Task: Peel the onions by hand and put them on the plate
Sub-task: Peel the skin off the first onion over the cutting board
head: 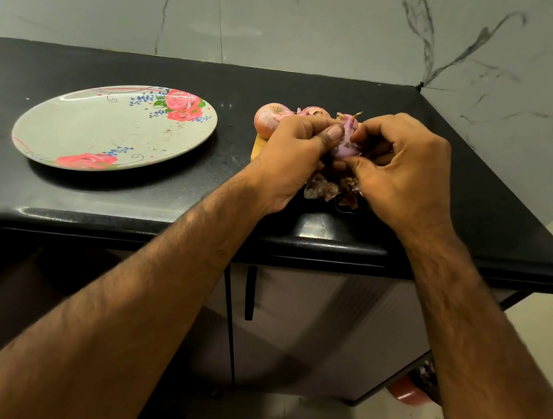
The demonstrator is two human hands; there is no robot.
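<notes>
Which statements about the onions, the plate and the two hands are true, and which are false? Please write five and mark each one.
1. The floral plate holds no onion. True.
2. The left hand and the right hand both grip the held onion. True.
3. The plate lies to the right of the hands. False: it lies to their left.
4. Every onion in view is in a hand. False: a loose onion lies behind the left hand.
5. Peel scraps lie under the hands. True.
</notes>
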